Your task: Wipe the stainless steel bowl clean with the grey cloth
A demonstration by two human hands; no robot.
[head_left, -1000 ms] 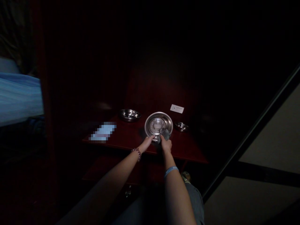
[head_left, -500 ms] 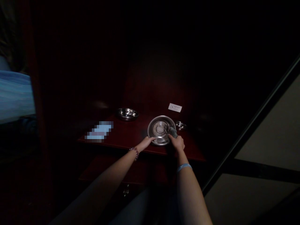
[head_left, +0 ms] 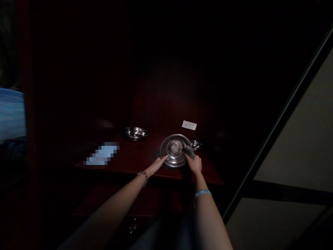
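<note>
A round metal basin (head_left: 174,161) is held tilted above the front part of the dark red shelf (head_left: 140,161). My left hand (head_left: 156,165) grips its lower left rim, thumb on the inside. In my right hand (head_left: 194,163) is a grey cloth (head_left: 189,151), pressed at the basin's right side. Behind and to the left, a second metal bowl (head_left: 135,134) rests on the shelf. A smaller metal bowl (head_left: 196,144) stands just behind the cloth, partly hidden.
A white socket plate (head_left: 189,125) is on the back wall. A blurred-out pale blue item (head_left: 102,153) lies at the shelf's left. A lower shelf (head_left: 104,199) is below, and a dark diagonal frame (head_left: 275,125) rises at right.
The whole view has shifted, so the shelf and bowls appear lower and further left. My right hand and the cloth have moved slightly against the basin, whose tilt looks a little different.
</note>
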